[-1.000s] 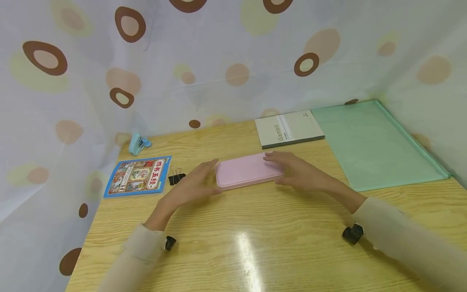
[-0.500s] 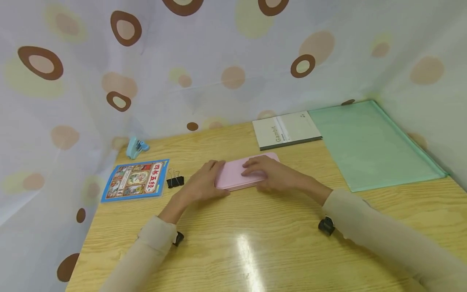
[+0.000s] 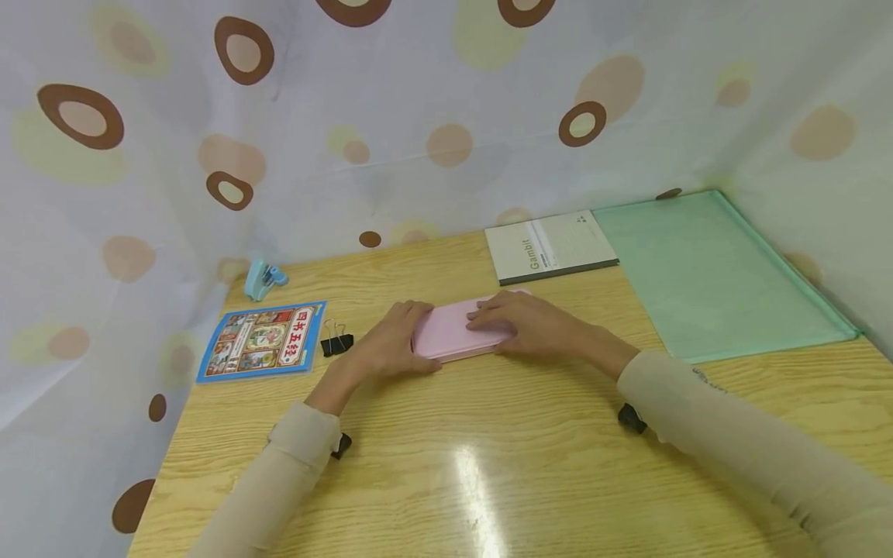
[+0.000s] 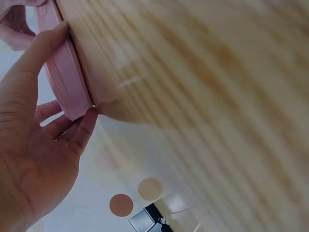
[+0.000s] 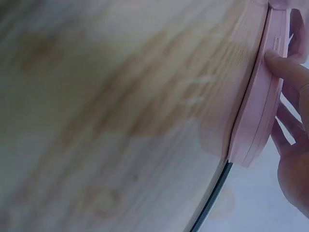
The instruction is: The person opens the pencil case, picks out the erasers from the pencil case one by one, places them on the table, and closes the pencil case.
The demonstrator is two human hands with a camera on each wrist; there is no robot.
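Two hands on one pink case (image 3: 453, 332), mid-counter (image 3: 488, 465). Left hand (image 3: 386, 350) cups the case's left end: thumb along the near edge, fingers curled round the far side, clearer in the left wrist view (image 4: 65, 79). Right hand (image 3: 533, 325) lies over the top w/ fingers spread toward the middle, thumb tip pressed on the front edge by the seam per the right wrist view (image 5: 260, 101), so it's clamped on the case too. Case lies flat, long side facing the person, lid down. Looks like a stiff, smooth plastic shell, prob. light; glossy counter means it'd likely slide if pushed from one end only. Best hold, I'd say: both short ends, or thumb on the front seam & fingers behind, since the flat top gives no purchase. Contents unknown. Around it: binder clip (image 3: 337, 342) just left of the left hand, picture book (image 3: 261, 339) beyond that, blue stapler (image 3: 262, 277) at the back left. Behind the case a notebook (image 3: 551, 246), w/ a green folder (image 3: 705, 275) to the right. Spotted curtain (image 3: 418, 116) all round.
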